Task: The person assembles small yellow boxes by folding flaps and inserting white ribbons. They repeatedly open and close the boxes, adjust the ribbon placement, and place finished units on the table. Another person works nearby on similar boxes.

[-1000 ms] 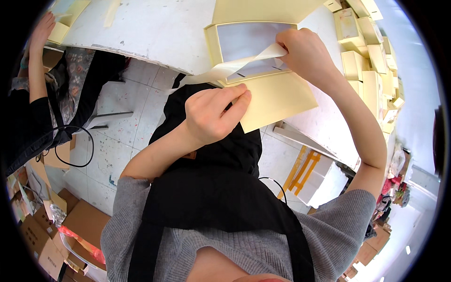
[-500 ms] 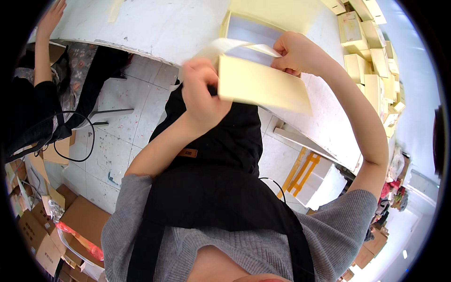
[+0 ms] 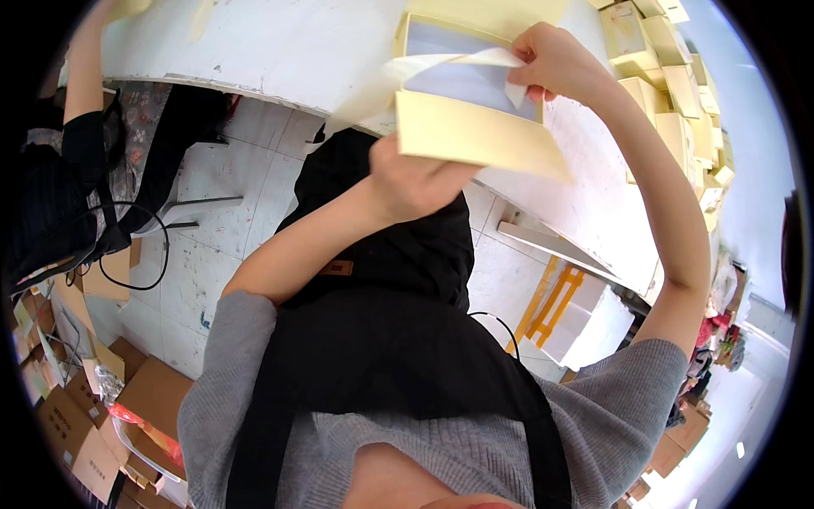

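Observation:
A pale yellow box (image 3: 475, 127) lies open at the table's near edge, its inside greyish lilac and its lid folded back on the far side. My left hand (image 3: 420, 180) is closed at the lower edge of the near yellow panel, with the fingertips partly hidden beneath it. Between thumb and fingers, my right hand (image 3: 555, 64) pinches a thin white strip (image 3: 454, 59) above the box's right end. That strip curves left across the opening, and its far left part is blurred.
The white table (image 3: 280, 51) runs along the far side. Many pale yellow boxes (image 3: 678, 93) are piled at the right. Below the table stands a white box with yellow tape (image 3: 585, 327). At far left is another person's arm (image 3: 83, 76); cardboard cartons (image 3: 153, 399) sit at lower left.
My left hand has moved from the panel's left edge to beneath its lower edge. My right hand has lifted away from the panel, up and rightward, with the white strip.

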Demonstrator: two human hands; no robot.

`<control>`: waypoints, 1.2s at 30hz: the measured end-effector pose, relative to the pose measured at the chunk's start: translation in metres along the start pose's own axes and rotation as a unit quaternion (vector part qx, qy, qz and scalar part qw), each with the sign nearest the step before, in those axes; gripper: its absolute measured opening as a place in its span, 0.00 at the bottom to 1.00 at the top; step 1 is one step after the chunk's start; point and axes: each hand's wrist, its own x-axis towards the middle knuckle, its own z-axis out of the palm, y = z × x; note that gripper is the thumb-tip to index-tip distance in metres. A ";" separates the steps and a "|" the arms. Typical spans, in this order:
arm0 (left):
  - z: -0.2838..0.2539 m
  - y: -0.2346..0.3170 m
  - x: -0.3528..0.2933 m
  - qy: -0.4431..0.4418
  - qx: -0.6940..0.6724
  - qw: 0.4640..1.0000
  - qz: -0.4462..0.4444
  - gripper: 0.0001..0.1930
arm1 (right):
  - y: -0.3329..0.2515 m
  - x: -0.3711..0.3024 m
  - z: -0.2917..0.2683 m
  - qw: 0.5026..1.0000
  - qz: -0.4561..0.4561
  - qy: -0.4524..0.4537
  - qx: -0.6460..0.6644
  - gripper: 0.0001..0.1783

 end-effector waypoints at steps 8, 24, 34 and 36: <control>-0.035 -0.050 0.018 -0.117 -0.071 0.985 -0.108 0.08 | -0.013 -0.004 0.007 0.999 0.028 0.006 0.036 0.11; -0.040 -0.006 -0.002 -0.085 0.019 0.996 -0.002 0.08 | -0.006 -0.048 0.038 0.986 -0.043 0.157 -0.023 0.03; -0.045 -0.004 0.001 -0.123 0.007 0.992 -0.027 0.12 | -0.001 -0.044 0.039 0.986 -0.052 0.154 -0.021 0.04; -0.044 -0.004 0.002 -0.125 0.002 0.992 -0.032 0.12 | -0.001 -0.045 0.040 0.987 -0.055 0.144 -0.042 0.03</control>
